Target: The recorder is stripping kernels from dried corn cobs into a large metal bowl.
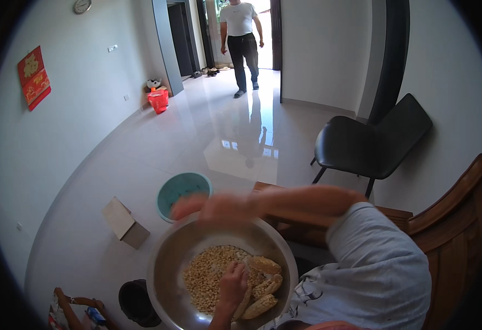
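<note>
A wide steel basin [160, 264] stands before me, with loose corn kernels [202, 276] heaped in it. Several ears of corn [261, 306] lie along its right side, some with kernels partly removed. My left hand [233, 284] is down in the basin between kernels and ears, its fingers curled; whether they grip anything is hidden. My right hand [220, 208] is stretched over the basin's far rim, beside a turquoise plastic tub [167, 187]. Motion blur hides whether it holds something. A few small dark marks show inside the tub.
A cardboard box [125, 225] sits left of the basin, and a dark container [138, 303] nearer me. A wooden bench [307, 231] and black chair [348, 144] stand to the right. A person [241, 41] stands by the doorway. A red bag [158, 101] rests against the wall.
</note>
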Demonstrator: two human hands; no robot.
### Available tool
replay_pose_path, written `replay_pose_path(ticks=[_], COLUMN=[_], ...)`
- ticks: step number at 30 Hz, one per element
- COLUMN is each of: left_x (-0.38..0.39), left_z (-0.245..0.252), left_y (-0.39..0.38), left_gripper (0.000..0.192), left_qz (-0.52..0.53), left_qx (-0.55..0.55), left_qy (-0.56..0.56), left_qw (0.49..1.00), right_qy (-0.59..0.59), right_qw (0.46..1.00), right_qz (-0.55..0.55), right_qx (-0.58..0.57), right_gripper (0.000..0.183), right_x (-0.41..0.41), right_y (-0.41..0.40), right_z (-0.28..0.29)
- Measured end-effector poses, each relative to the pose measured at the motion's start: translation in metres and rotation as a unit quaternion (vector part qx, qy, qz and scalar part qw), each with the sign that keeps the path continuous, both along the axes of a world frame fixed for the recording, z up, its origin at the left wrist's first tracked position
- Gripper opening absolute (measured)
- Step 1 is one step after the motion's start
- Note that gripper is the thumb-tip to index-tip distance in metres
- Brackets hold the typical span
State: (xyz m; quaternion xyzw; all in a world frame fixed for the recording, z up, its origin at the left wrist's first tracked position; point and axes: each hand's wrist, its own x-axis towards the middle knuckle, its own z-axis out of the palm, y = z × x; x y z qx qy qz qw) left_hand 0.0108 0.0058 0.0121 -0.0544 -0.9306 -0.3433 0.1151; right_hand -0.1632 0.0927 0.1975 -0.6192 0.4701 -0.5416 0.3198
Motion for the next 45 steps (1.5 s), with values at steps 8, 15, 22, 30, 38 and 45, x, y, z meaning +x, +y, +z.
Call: replay_pose_path(ticks=[8,15,22,30,38,45], left_x=[0.003,-0.012,0.001,0.000,0.000,-0.001], left_z=[0.002,-0.001,0.009,-0.002,0.002,0.008], left_y=[0.011,0.022,0.028,0.017,0.018,0.021], left_gripper=[0.023,0.022,0.021,0.021,0.020,0.023], left_qz=[-0.011,-0.066,-0.057,-0.034,-0.040,-0.051], left_qx=[0.014,-0.040,-0.023,0.014,-0.015,-0.024], left_qy=[-0.005,0.032,-0.002,-0.039,-0.024,-0.024], left_qw=[1.000,0.997,0.998,0.999,0.999,0.998], right_qy=[-0.309,-0.237,-0.312,-0.300,-0.236,-0.196], right_qw=[0.735,0.633,0.634,0.627,0.420,0.393], right_qz=[-0.602,-0.728,-0.679,-0.719,-0.865,-0.883], right_qx=[-0.043,-0.113,-0.198,-0.011,-0.141,-0.166], right_gripper=[0.056,0.072,0.035,0.037,0.062,0.065], right_x=[-0.229,-0.235,-0.253,-0.224,-0.179,-0.155], right_y=[0.263,0.330,0.324,0.372,0.514,0.521], right_z=[-0.061,-0.044,-0.037,-0.073,-0.017,0.017])
